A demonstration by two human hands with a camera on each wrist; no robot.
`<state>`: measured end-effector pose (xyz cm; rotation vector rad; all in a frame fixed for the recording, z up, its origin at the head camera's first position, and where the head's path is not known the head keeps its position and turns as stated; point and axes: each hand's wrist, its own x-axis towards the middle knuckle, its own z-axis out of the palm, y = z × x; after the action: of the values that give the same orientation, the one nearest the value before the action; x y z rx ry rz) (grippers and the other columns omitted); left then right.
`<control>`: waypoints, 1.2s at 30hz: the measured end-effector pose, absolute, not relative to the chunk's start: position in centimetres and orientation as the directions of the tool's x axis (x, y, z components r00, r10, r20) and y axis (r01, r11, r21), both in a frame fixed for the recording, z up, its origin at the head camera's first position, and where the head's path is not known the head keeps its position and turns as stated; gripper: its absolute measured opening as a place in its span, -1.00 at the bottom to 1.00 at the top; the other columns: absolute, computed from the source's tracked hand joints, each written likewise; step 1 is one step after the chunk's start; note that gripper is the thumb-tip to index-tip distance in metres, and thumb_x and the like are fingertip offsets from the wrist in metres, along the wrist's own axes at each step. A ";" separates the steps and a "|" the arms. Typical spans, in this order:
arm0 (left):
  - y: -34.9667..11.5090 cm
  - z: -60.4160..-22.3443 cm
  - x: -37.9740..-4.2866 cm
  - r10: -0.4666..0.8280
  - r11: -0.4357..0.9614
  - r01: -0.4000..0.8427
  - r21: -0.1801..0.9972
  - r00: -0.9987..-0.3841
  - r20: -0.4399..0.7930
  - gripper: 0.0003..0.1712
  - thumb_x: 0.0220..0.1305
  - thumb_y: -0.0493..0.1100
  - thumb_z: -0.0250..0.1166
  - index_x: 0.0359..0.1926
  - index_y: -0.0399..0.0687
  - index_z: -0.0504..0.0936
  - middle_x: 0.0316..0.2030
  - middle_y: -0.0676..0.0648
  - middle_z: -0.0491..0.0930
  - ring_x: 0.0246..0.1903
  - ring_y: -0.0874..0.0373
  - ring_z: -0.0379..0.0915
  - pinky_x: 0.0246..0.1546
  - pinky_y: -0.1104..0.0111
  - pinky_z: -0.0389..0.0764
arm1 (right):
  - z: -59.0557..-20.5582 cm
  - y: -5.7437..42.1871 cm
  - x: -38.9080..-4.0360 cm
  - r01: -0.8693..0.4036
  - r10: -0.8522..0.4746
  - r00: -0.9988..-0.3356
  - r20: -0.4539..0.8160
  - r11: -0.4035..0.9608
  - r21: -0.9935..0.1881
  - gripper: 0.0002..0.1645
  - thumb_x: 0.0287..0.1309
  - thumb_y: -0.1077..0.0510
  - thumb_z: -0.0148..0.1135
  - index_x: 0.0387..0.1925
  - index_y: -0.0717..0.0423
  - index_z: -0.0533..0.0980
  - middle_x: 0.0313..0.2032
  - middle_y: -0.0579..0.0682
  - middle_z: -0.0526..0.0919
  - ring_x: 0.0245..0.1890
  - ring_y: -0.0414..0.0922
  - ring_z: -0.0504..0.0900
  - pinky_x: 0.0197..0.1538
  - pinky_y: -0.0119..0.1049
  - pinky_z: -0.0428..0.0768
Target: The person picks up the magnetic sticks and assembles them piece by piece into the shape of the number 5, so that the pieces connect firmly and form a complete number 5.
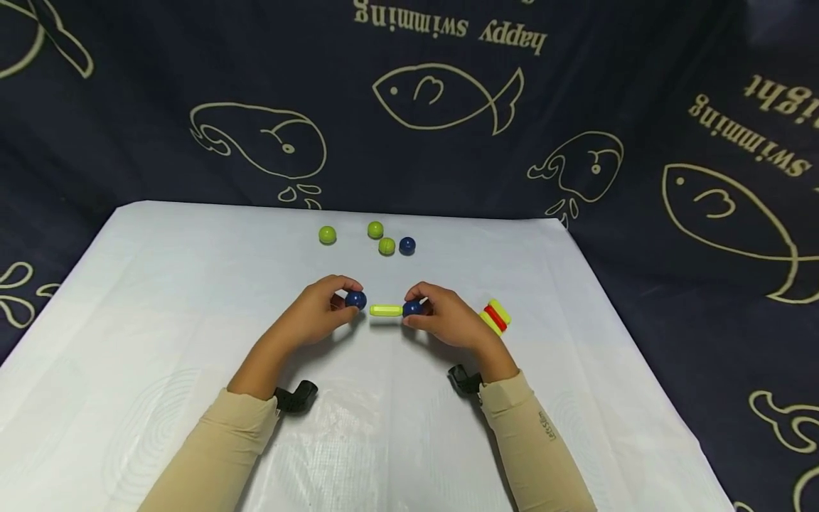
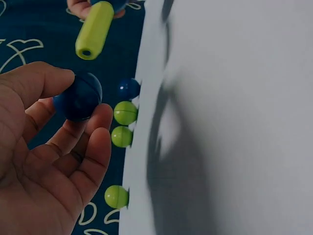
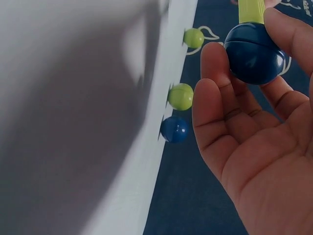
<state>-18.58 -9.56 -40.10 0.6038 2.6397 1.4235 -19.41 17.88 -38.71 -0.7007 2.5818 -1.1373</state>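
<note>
Between thumb and fingers, my left hand (image 1: 318,311) pinches a dark blue ball (image 2: 80,97). My right hand (image 1: 448,315) grips a second blue ball (image 3: 255,53), which has a yellow-green rod (image 1: 387,311) joined to its side. The rod points left toward the ball in my left hand, and a small gap separates the two. A hole shows in the rod's free end in the left wrist view. Both hands are held over the white table (image 1: 345,427), close to each other.
Beyond the hands lie several loose balls: a green ball (image 1: 328,235) on the left, another green ball (image 1: 375,229), a third green ball (image 1: 387,246) and a blue ball (image 1: 407,246). Yellow and red rods (image 1: 495,317) lie beside my right wrist. A dark patterned cloth (image 1: 448,163) hangs behind the table.
</note>
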 end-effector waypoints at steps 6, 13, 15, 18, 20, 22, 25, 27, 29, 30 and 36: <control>-10.0 -40.2 -17.2 0.394 0.473 0.302 0.828 -0.913 0.108 -0.65 0.27 -0.31 0.31 0.09 -0.19 0.57 -0.02 -0.14 0.56 -0.17 0.02 0.55 -0.18 0.20 0.57 | -38.7 17.7 -19.3 -0.325 -0.511 -0.859 -0.026 0.584 -0.743 -0.70 0.22 0.14 0.39 -0.05 0.02 0.51 -0.19 -0.09 0.60 -0.28 -0.13 0.56 -0.24 -0.24 0.53; -9.7 -40.4 -17.0 0.429 0.441 0.307 0.843 -0.898 0.102 -0.66 0.27 -0.33 0.30 0.07 -0.16 0.57 -0.04 -0.11 0.58 -0.20 0.07 0.56 -0.17 0.22 0.57 | -38.7 17.7 -19.5 -0.358 -0.536 -0.844 -0.004 0.569 -0.740 -0.70 0.22 0.14 0.39 -0.05 0.04 0.52 -0.19 -0.07 0.59 -0.30 -0.12 0.54 -0.25 -0.24 0.51; -9.7 -40.5 -17.0 0.435 0.437 0.311 0.844 -0.894 0.104 -0.67 0.28 -0.33 0.30 0.07 -0.17 0.57 -0.05 -0.11 0.58 -0.20 0.07 0.56 -0.17 0.21 0.57 | -38.8 17.7 -19.5 -0.366 -0.542 -0.840 -0.001 0.567 -0.738 -0.70 0.21 0.14 0.39 -0.05 0.04 0.52 -0.19 -0.07 0.59 -0.30 -0.12 0.54 -0.25 -0.24 0.50; -9.6 -40.5 -17.0 0.435 0.440 0.311 0.842 -0.894 0.103 -0.67 0.28 -0.34 0.29 0.07 -0.17 0.57 -0.04 -0.11 0.57 -0.19 0.07 0.57 -0.17 0.21 0.58 | -38.9 17.6 -19.5 -0.360 -0.541 -0.841 -0.012 0.576 -0.734 -0.69 0.21 0.14 0.40 -0.05 0.03 0.51 -0.18 -0.08 0.59 -0.29 -0.13 0.55 -0.26 -0.25 0.51; -9.6 -40.6 -17.0 0.433 0.446 0.313 0.839 -0.895 0.103 -0.67 0.28 -0.34 0.29 0.07 -0.17 0.57 -0.03 -0.12 0.57 -0.18 0.06 0.57 -0.16 0.21 0.58 | -39.0 17.6 -19.5 -0.354 -0.538 -0.843 -0.023 0.586 -0.729 -0.69 0.21 0.13 0.40 -0.05 0.02 0.51 -0.16 -0.09 0.59 -0.27 -0.13 0.55 -0.24 -0.25 0.51; -9.6 -40.7 -17.1 0.427 0.452 0.315 0.834 -0.898 0.107 -0.66 0.29 -0.33 0.29 0.08 -0.18 0.57 -0.01 -0.13 0.57 -0.17 0.06 0.57 -0.15 0.21 0.58 | -39.1 17.6 -19.5 -0.348 -0.532 -0.846 -0.036 0.601 -0.720 -0.69 0.22 0.12 0.40 -0.04 0.01 0.51 -0.15 -0.09 0.59 -0.27 -0.12 0.54 -0.24 -0.25 0.51; -9.5 -40.9 -17.3 0.417 0.457 0.326 0.827 -0.900 0.124 -0.64 0.30 -0.33 0.27 0.11 -0.21 0.57 -0.01 -0.14 0.56 -0.17 0.05 0.57 -0.14 0.20 0.58 | -39.2 17.5 -19.5 -0.340 -0.520 -0.853 -0.050 0.624 -0.703 -0.68 0.22 0.11 0.39 -0.03 0.01 0.52 -0.15 -0.09 0.59 -0.28 -0.11 0.52 -0.23 -0.24 0.50; -9.3 -41.1 -17.5 0.404 0.463 0.329 0.823 -0.905 0.134 -0.63 0.30 -0.33 0.27 0.13 -0.23 0.56 -0.01 -0.16 0.56 -0.17 0.05 0.57 -0.13 0.20 0.58 | -39.3 17.4 -19.5 -0.327 -0.507 -0.860 -0.061 0.639 -0.696 -0.68 0.23 0.11 0.38 -0.01 0.01 0.52 -0.15 -0.09 0.59 -0.28 -0.11 0.52 -0.21 -0.23 0.50; -9.0 -41.2 -17.7 0.376 0.482 0.321 0.815 -0.916 0.138 -0.62 0.29 -0.33 0.28 0.13 -0.24 0.56 -0.01 -0.17 0.55 -0.16 0.04 0.57 -0.13 0.19 0.58 | -39.3 17.4 -19.6 -0.314 -0.496 -0.866 -0.070 0.647 -0.695 -0.66 0.25 0.11 0.37 0.02 0.02 0.52 -0.13 -0.08 0.59 -0.25 -0.12 0.53 -0.17 -0.23 0.51; -8.9 -41.3 -17.8 0.357 0.495 0.310 0.812 -0.924 0.135 -0.62 0.29 -0.33 0.28 0.13 -0.24 0.56 0.00 -0.19 0.55 -0.15 0.03 0.57 -0.12 0.18 0.58 | -39.4 17.3 -19.6 -0.308 -0.491 -0.868 -0.074 0.649 -0.695 -0.65 0.26 0.12 0.36 0.04 0.02 0.52 -0.11 -0.08 0.59 -0.23 -0.12 0.54 -0.15 -0.23 0.52; -8.4 -41.8 -18.3 0.237 0.562 0.230 0.795 -0.965 0.112 -0.62 0.28 -0.31 0.30 0.12 -0.26 0.56 0.03 -0.27 0.55 -0.13 -0.03 0.55 -0.08 0.13 0.57 | -39.8 17.2 -19.7 -0.285 -0.477 -0.875 -0.076 0.638 -0.715 -0.53 0.27 0.16 0.33 0.18 0.09 0.47 0.03 0.00 0.55 -0.12 -0.11 0.57 -0.02 -0.20 0.55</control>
<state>-18.34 -8.41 -41.79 0.4140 2.7692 1.4074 -19.67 17.23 -39.77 -0.6186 2.6016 -1.0701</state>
